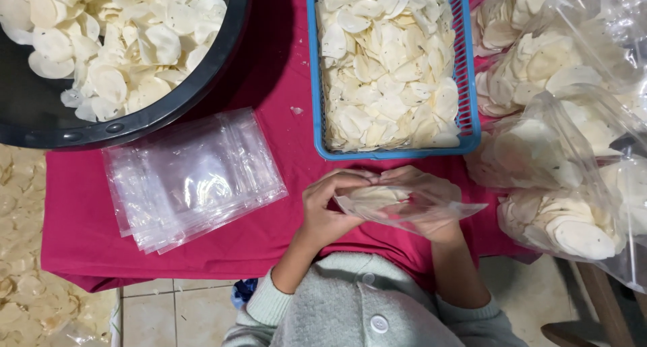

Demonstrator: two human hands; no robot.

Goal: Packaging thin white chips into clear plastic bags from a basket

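Clear zip bag [411,212] with a few pale chips inside sits between both hands, low centre of the view, just below the blue basket. Left hand [330,209]: fingers curled shut, pinching the bag's top edge at its left end. Right hand [431,202]: mostly behind the plastic, fingers bent over the same top edge from the right; fingertips of both hands meet at the middle of the edge. Bag lies roughly flat, mouth toward the basket, and hangs just over the red cloth [269,84]; can't tell if it rests on it.

Outward:
- Blue basket [468,98], slotted plastic, full of pale chip slices, directly above the hands, near but not touching.
- Stack of empty clear bags [195,178] flat on the cloth, left of the left hand, slightly fanned.
- Black basin [202,84] top left, holding more slices, its rim just above the bag stack.
- Filled bags [573,151] piled on the right, touching each other, some overlapping the basket's right side.
- Grey buttoned garment [357,306] with pale green cuffs at bottom centre.
- Tiled floor [182,313] below the cloth edge.
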